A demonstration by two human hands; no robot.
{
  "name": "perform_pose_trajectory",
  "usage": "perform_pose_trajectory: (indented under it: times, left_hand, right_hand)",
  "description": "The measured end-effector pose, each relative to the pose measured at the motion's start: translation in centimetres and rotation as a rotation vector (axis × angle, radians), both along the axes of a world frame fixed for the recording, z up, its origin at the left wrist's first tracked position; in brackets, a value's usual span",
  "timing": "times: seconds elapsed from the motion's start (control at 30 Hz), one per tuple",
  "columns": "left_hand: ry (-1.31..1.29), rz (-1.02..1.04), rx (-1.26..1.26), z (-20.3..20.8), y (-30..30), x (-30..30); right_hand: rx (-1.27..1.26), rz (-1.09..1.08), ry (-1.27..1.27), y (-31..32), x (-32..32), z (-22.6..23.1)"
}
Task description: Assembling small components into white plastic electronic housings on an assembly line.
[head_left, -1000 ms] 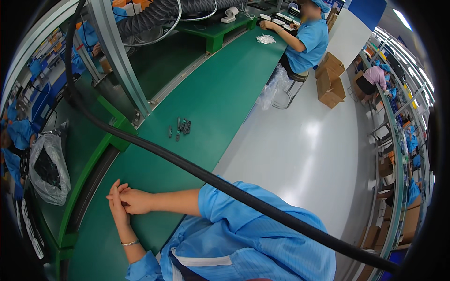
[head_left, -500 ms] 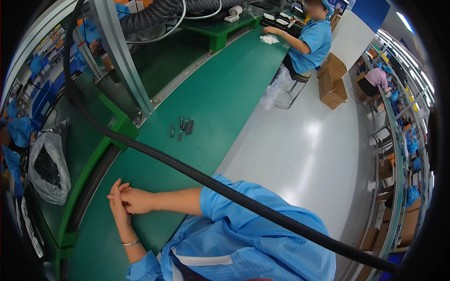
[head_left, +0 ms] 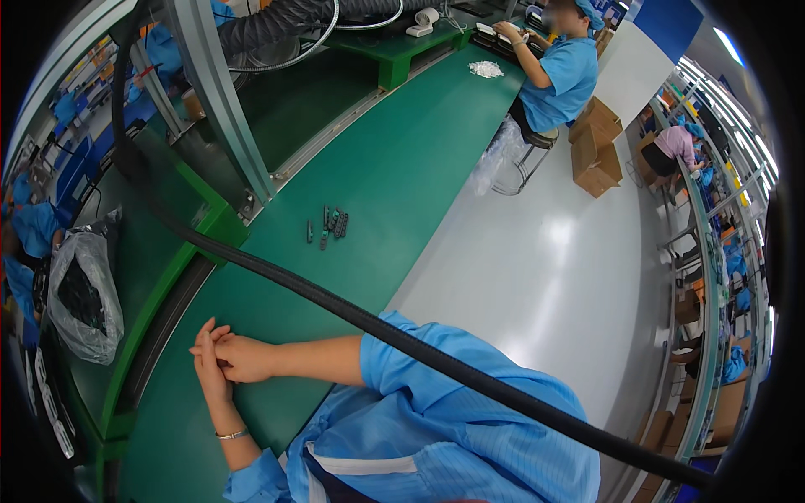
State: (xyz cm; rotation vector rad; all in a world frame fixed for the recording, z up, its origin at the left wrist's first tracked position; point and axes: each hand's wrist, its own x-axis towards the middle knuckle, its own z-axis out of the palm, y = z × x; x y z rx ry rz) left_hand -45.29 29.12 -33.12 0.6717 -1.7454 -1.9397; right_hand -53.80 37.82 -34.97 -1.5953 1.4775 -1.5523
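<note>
My left hand (head_left: 210,370) and my right hand (head_left: 245,359) are clasped together above the near left part of the green work surface (head_left: 360,184). Their fingers cross, and some fingertips stick out past the left hand; part of the grip is hidden. A silver bracelet (head_left: 232,435) circles my left wrist. Farther up the surface, apart from both hands, lies a loose group of small dark parts (head_left: 339,224), a few showing green. No object shows between my hands.
A black cable (head_left: 319,295) crosses the view in front of me. A metal post (head_left: 222,109) and a clear plastic bag (head_left: 86,293) are at left. At the far end, a co-worker in blue (head_left: 563,80) sits near a pile of white pieces (head_left: 485,70). Cardboard boxes (head_left: 595,159) stand on the floor.
My hands stay clasped in nearly the same place. The seated co-worker's arm has drawn up from beside the white pile toward the dark trays. My view has shifted slightly.
</note>
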Motion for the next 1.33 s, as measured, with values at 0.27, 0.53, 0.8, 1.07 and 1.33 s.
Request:
perform_pose_trajectory:
  times: [0.27, 0.53, 0.8, 1.07, 1.33]
  left_hand:
    - [0.007, 0.014, -0.023, 0.3, 0.4, -0.3]
    - [-0.018, 0.018, 0.008, 0.3, 0.4, 0.0]
    - [0.001, 0.052, 0.04, 0.5, 0.6, 0.0]
    - [0.007, 0.016, 0.051, 0.7, 0.3, -0.1]
    - [-0.019, 0.028, 0.126, 0.5, 0.3, 0.8]
  right_hand:
    - [-0.072, -0.006, -0.004, -0.3, -0.1, -0.4]
    - [-0.037, -0.007, 0.019, -0.1, 0.1, -0.3]
    - [0.149, 0.06, -0.119, 0.6, -0.1, 1.6]
    - [0.144, 0.093, -0.091, 0.3, -0.3, 1.8]
    - [0.221, 0.091, -0.108, 0.2, 0.0, 2.1]
